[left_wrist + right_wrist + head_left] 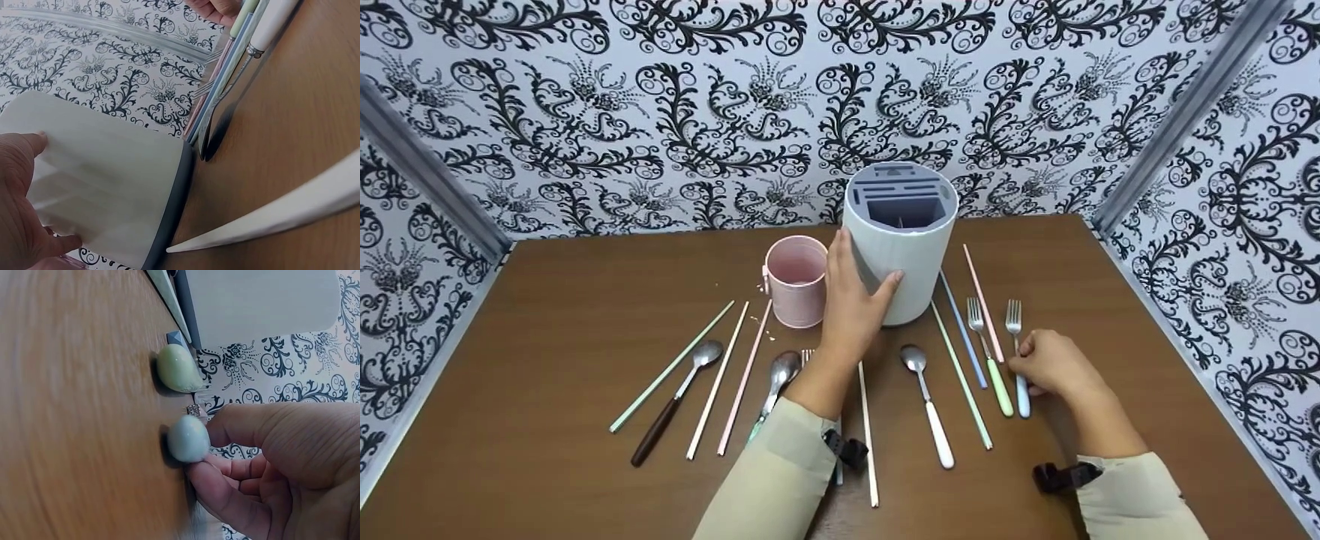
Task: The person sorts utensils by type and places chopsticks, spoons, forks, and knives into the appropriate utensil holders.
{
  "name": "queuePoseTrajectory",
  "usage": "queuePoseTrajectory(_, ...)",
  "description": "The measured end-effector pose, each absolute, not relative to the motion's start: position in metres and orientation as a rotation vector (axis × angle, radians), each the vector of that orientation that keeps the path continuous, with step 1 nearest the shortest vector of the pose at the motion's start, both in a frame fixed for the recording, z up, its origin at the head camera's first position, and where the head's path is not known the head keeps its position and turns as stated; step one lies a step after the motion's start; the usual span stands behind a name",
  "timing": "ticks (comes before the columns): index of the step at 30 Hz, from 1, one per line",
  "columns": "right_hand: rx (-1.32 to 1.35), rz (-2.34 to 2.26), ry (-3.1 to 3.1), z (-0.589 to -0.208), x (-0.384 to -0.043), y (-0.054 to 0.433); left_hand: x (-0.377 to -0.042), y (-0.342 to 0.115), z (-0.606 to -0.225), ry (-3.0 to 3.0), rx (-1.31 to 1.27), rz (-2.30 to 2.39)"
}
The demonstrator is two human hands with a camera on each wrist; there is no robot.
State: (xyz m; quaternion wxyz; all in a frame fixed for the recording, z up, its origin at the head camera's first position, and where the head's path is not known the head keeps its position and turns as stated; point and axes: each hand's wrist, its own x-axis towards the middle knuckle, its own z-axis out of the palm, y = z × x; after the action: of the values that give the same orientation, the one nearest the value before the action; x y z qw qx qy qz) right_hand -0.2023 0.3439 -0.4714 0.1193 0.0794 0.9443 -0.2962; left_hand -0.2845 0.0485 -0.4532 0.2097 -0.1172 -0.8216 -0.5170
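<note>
My left hand point(847, 307) holds a tall white knife holder point(919, 274) by its side, thumb on the front and fingers round the left. Slots and one larger opening show in its grey top point(901, 184). In the left wrist view, thumb and fingertips press its smooth wall point(112, 169). My right hand point(1057, 364) pinches a fork with a light blue handle point(1023, 397); its tines point to the back wall. Seen from the right wrist, the rounded handle end point(188, 439) sits between thumb and fingers, close over the table. Beside it lies a green-handled fork point(999, 386).
A pink cup point(799, 304) stands left of the holder. Several chopsticks point(671, 367) lie spread on the brown table point(547, 330), among a brown-handled spoon point(667, 412), a white-handled spoon point(934, 424) and another spoon point(782, 371). Patterned walls point(697, 112) enclose the back and sides.
</note>
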Motion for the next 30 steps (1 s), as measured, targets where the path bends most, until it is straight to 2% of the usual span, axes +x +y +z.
queuePoseTrajectory(30, 0.215, -0.868, 2.752, -0.4677, -0.2021, 0.3405, -0.2840, 0.0465, -0.4546, -2.286, -0.330, -1.436)
